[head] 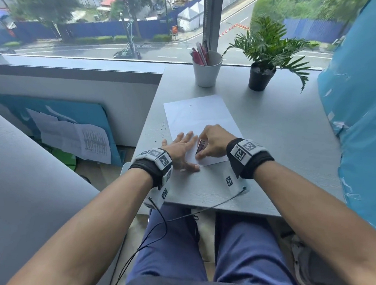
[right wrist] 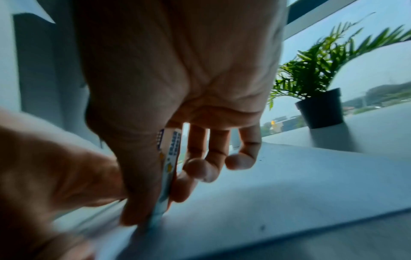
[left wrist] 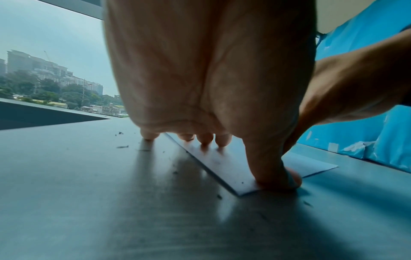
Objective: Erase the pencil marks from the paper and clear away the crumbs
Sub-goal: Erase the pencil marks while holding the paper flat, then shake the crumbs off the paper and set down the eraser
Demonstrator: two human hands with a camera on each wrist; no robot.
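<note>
Thumb and forefinger of my right hand (head: 214, 144) pinch an eraser (right wrist: 169, 168) in a printed sleeve, its lower end pressed onto the paper (head: 199, 117) close to the sheet's near-left corner, the other fingers loosely curled above it. My left hand (head: 181, 150) lies flat and spread just beside it, thumb (left wrist: 274, 168) and three fingertips pressing the paper's left edge while the little finger rests on the table (head: 282, 135). Dark crumbs (left wrist: 121, 146) lie scattered on the table along its left edge beside the paper; a white cup (head: 207, 71) of pens and a potted plant (head: 263, 54) stand near the table's far edge.
</note>
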